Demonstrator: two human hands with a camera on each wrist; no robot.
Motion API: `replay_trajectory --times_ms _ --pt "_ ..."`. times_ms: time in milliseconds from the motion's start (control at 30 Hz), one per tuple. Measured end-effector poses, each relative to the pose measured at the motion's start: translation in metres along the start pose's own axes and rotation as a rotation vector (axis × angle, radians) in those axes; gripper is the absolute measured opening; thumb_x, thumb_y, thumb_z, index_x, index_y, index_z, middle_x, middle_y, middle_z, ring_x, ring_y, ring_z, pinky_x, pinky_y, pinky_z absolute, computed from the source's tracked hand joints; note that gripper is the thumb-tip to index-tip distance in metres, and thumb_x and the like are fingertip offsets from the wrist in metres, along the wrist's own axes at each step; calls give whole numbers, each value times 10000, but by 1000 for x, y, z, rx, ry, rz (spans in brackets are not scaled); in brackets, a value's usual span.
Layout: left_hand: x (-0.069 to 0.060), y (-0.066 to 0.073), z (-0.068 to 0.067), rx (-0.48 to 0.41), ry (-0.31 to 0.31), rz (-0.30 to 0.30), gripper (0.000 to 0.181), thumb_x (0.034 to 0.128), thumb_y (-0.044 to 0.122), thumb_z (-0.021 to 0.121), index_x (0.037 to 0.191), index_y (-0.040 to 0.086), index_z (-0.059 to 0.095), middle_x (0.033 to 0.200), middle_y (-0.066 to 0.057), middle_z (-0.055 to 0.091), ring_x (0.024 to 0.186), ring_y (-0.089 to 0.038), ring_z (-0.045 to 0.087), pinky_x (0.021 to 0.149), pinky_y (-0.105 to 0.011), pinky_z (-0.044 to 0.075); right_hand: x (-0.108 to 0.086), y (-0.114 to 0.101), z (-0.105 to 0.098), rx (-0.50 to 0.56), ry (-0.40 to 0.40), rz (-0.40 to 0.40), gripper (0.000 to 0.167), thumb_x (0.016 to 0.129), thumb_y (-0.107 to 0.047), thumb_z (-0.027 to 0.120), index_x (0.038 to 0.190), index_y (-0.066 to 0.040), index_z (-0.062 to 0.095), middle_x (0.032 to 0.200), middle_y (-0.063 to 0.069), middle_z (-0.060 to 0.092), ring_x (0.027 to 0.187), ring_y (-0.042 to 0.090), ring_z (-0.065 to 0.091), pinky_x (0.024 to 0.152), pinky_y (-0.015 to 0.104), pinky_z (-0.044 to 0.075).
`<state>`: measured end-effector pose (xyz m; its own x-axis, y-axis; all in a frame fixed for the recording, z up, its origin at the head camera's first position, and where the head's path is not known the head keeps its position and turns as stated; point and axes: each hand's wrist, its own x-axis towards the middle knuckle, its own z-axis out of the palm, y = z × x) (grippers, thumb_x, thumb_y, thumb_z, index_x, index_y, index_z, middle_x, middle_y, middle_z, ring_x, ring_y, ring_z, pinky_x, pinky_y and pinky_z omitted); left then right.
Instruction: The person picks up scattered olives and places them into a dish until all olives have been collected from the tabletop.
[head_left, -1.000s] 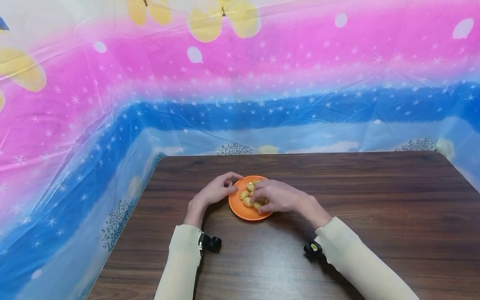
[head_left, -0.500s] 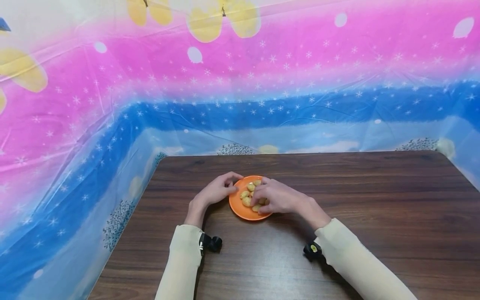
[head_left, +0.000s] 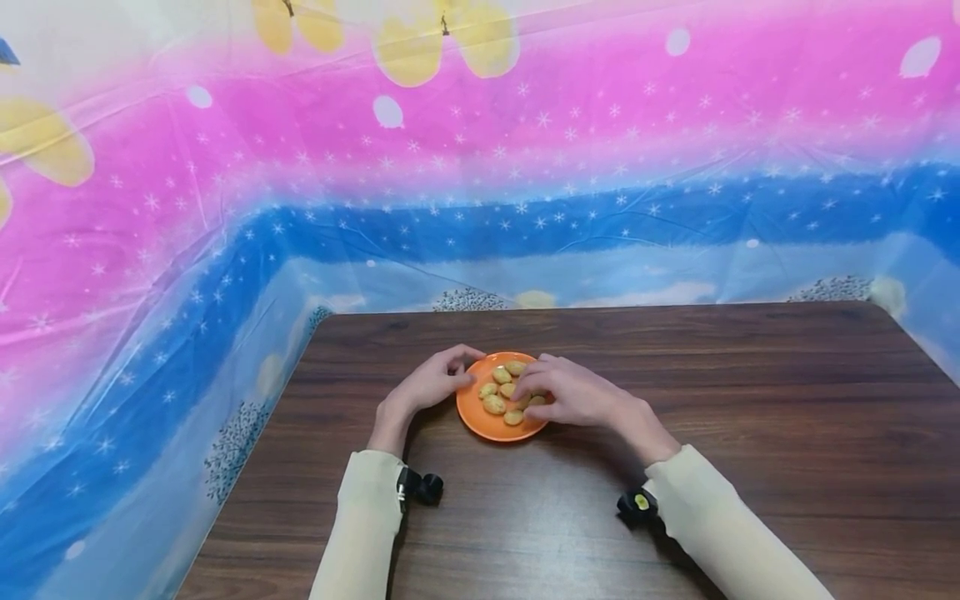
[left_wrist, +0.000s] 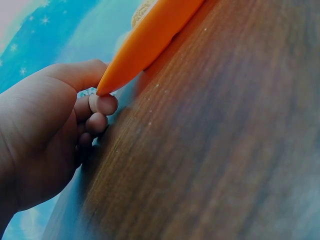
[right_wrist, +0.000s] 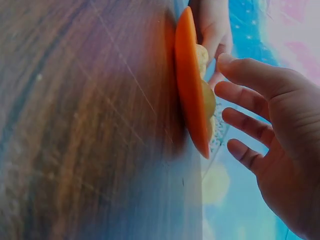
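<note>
An orange plate (head_left: 474, 418) lies on the dark wooden table, carrying several small, rounded, yellowish-tan lumps (head_left: 494, 405) whose kind I cannot tell. At its left edge my left hand (head_left: 429, 382) pinches the rim; the left wrist view has the thumb (left_wrist: 85, 74) above the orange plate (left_wrist: 145, 42) and a fingertip beneath it. Over the plate's right side hovers my right hand (head_left: 576, 393), fingers spread and slightly bent, partly hiding some lumps. In the right wrist view, my right hand (right_wrist: 280, 120) holds nothing and stands apart from the plate (right_wrist: 189, 82).
The brown wooden table (head_left: 750, 400) spreads out around the plate. A pink and blue patterned cloth (head_left: 480, 167) hangs behind and to the left of it. Black wrist devices (head_left: 637, 507) sit at both sleeve cuffs.
My right hand has drawn back a little to the right, its fingers lifting off the lumps, so more of them show. My left hand and the plate have stayed in place.
</note>
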<state>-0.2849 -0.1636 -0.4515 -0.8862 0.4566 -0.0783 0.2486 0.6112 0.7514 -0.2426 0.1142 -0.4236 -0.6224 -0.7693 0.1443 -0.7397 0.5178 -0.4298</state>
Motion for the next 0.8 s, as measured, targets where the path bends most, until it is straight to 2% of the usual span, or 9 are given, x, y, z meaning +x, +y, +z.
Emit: replay_trajectory --times_ms 100,333,600,800 --pt "0 0 0 1 0 -4 339 985 260 590 1322 301 580 760 -39 521 633 -195 448 641 -308 382 -6 0 -3 2 20 41 240 913 -272 709 1142 -208 735 1154 -83 663 1101 134 547 999 404 445" --pt "1 -1 0 12 -1 -11 343 988 272 591 1327 312 574 759 -40 522 618 -196 440 618 -311 376 -16 1 -10 -5 73 115 264 925 -330 702 1159 -210 727 1166 -62 656 1171 173 561 1106 478 378" --pt "-2 1 -3 34 -13 -22 353 984 269 598 1335 304 570 767 -48 527 625 -195 450 607 -310 376 -32 6 -19 -17 144 179 315 926 -346 700 1203 -197 715 1161 -37 659 1157 190 575 1033 464 447" --pt "-3 2 -5 66 -18 -19 353 986 274 598 1337 305 571 772 -48 536 629 -193 458 601 -307 377 -44 12 -23 -16 173 272 354 929 -407 682 1214 -200 708 1166 -53 641 1157 189 568 1002 461 459"
